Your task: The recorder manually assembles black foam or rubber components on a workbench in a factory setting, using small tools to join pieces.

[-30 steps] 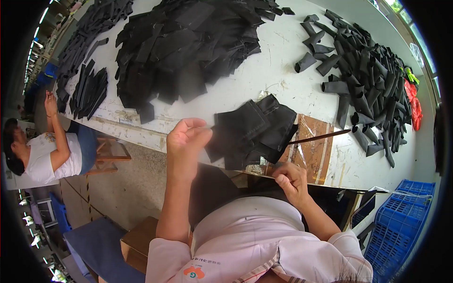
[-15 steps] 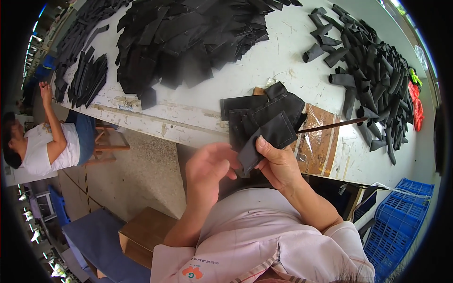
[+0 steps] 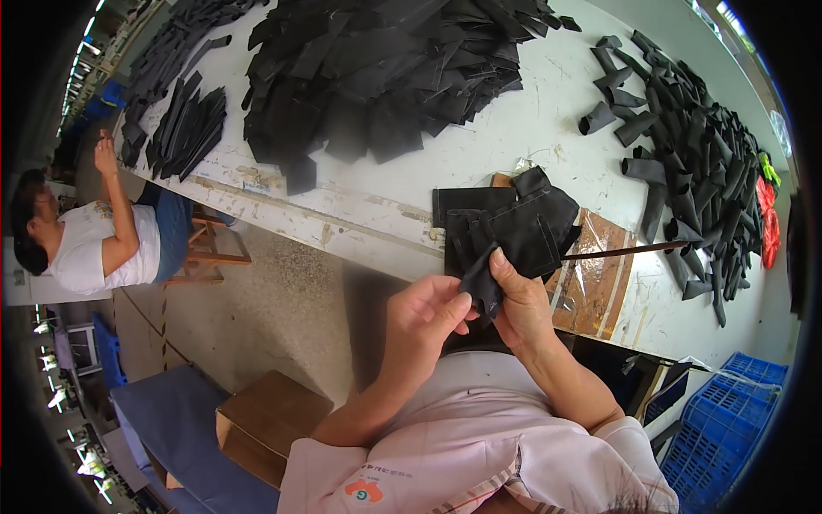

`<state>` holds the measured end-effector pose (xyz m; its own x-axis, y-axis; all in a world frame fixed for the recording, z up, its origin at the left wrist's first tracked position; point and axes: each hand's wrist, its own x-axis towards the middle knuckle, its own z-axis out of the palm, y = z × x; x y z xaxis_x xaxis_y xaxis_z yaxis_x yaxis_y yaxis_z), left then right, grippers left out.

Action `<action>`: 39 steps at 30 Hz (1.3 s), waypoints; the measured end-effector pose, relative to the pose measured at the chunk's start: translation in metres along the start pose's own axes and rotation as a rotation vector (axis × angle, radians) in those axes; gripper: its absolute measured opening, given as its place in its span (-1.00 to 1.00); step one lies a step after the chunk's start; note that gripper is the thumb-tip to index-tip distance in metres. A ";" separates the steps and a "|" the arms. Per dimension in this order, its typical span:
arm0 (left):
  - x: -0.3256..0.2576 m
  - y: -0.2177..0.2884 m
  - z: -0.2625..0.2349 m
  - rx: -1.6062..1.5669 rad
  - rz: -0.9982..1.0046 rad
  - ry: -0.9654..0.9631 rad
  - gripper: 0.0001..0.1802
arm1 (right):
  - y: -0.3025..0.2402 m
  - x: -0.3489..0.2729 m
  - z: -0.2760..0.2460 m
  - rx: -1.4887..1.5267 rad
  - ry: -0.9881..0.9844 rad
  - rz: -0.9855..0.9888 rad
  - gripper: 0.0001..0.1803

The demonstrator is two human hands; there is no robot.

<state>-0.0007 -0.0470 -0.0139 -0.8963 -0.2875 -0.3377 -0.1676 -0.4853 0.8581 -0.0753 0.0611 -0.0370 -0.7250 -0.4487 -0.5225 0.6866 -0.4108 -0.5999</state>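
Observation:
My left hand (image 3: 425, 319) and my right hand (image 3: 521, 304) meet just in front of the table edge, both pinching one small black fabric piece (image 3: 479, 283) folded between the fingers. Right behind them a small stack of black fabric pieces (image 3: 505, 218) lies on the white table (image 3: 531, 128), partly over a brown board (image 3: 599, 287). A thin dark rod (image 3: 625, 250) lies across that board, pointing right.
A large heap of flat black pieces (image 3: 385, 77) covers the table's far middle; rolled black pieces (image 3: 685, 163) lie at the right with red and green items (image 3: 765, 206). Another person (image 3: 103, 240) sits at left. A cardboard box (image 3: 265, 424) and blue crate (image 3: 728, 420) stand below.
My left hand came down from above the table edge to meet my right hand, which rose from below. Both now grip one black piece lifted off the small stack.

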 end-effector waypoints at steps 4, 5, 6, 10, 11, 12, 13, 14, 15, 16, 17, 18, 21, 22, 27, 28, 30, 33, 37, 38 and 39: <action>0.003 -0.007 0.002 -0.052 -0.005 -0.009 -0.82 | 0.003 0.005 0.008 0.007 0.068 -0.136 -0.73; 0.002 -0.008 0.005 -0.058 -0.007 -0.005 -0.81 | 0.002 0.003 0.004 -0.023 0.091 -0.192 -0.72; 0.002 -0.009 0.006 -0.039 -0.014 -0.007 -0.80 | 0.005 0.005 -0.005 -0.059 0.060 -0.198 -0.68; 0.006 -0.018 0.007 -0.023 -0.015 0.008 -0.82 | 0.002 -0.002 0.002 -0.155 0.083 -0.302 -0.59; 0.007 -0.019 0.008 -0.002 -0.013 0.011 -0.83 | 0.003 -0.002 0.000 -0.161 0.069 -0.299 -0.59; 0.007 -0.020 0.008 0.036 -0.016 0.024 -0.86 | 0.005 0.000 -0.003 -0.173 0.075 -0.328 -0.59; 0.007 -0.019 0.009 0.030 -0.008 0.032 -0.86 | 0.007 -0.001 -0.005 -0.185 0.083 -0.358 -0.60; 0.008 -0.019 0.009 0.059 0.000 0.032 -0.86 | 0.007 -0.002 -0.005 -0.193 0.074 -0.356 -0.60; 0.008 -0.019 0.010 0.089 0.007 0.032 -0.86 | 0.007 -0.003 -0.006 -0.227 0.057 -0.400 -0.61; 0.010 -0.020 0.009 0.084 0.014 0.035 -0.86 | 0.007 -0.003 -0.006 -0.259 0.039 -0.446 -0.62; 0.011 -0.021 0.008 0.104 0.018 0.046 -0.86 | 0.007 -0.004 -0.005 -0.263 0.033 -0.447 -0.62; 0.012 -0.022 0.008 0.123 0.022 0.057 -0.87 | 0.007 -0.005 -0.004 -0.250 0.015 -0.468 -0.63; 0.012 -0.024 0.007 0.137 0.099 0.053 -0.88 | 0.011 -0.005 -0.005 -0.229 0.029 -0.517 -0.67; 0.012 -0.024 0.008 0.137 0.103 0.056 -0.88 | 0.013 -0.004 -0.007 -0.220 0.064 -0.544 -0.70; 0.009 -0.022 0.012 0.205 0.208 0.005 -0.89 | 0.013 -0.009 -0.021 -0.207 0.002 -0.495 -0.70; 0.008 -0.023 0.011 0.207 0.210 0.007 -0.89 | 0.011 -0.011 -0.021 -0.227 -0.017 -0.483 -0.70; 0.008 -0.025 0.008 0.218 0.167 0.000 -0.89 | 0.011 -0.013 -0.013 -0.186 0.005 -0.475 -0.71; 0.009 -0.029 0.003 0.128 0.172 0.020 -0.88 | 0.004 -0.017 -0.004 -0.135 0.031 -0.380 -0.78; 0.006 -0.017 -0.003 0.150 0.154 0.012 -0.87 | -0.007 -0.014 -0.025 -0.043 -0.106 -0.136 -0.88; 0.005 -0.012 -0.003 0.153 0.169 0.053 -0.92 | -0.010 -0.012 -0.025 -0.094 -0.065 -0.143 -0.80; 0.004 -0.009 -0.002 0.156 0.184 0.093 -0.95 | -0.011 -0.011 -0.030 -0.094 -0.068 -0.142 -0.80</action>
<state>-0.0016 -0.0454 -0.0239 -0.8772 -0.4373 -0.1984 -0.0731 -0.2868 0.9552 -0.0765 0.0946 -0.0424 -0.8066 -0.4458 -0.3882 0.5673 -0.3995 -0.7201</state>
